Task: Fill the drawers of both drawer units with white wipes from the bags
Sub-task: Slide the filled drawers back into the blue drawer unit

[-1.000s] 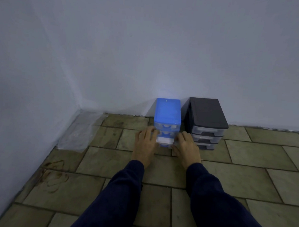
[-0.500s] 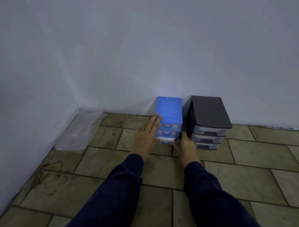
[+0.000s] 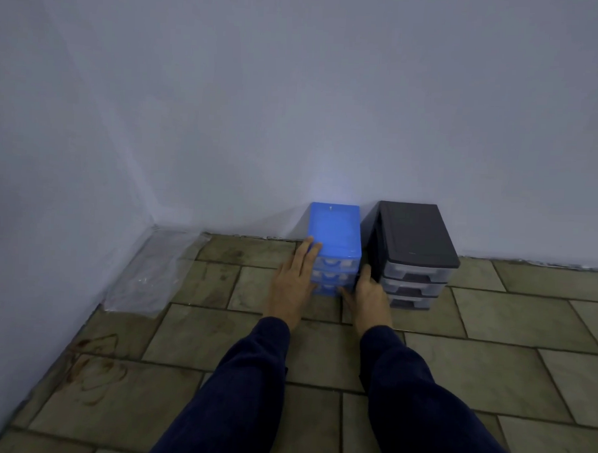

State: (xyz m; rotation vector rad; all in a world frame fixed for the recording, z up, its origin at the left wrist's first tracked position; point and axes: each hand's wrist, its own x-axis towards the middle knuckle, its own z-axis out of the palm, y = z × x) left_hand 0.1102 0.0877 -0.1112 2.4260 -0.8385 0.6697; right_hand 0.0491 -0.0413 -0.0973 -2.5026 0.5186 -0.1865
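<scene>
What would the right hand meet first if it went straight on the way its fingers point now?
The right hand points into the narrow gap between the blue drawer unit and the black drawer unit. It would probably brush the black unit's side first, then reach the wall; depth is unclear.

Bare room corner (tiled floor, plain wall).
</scene>
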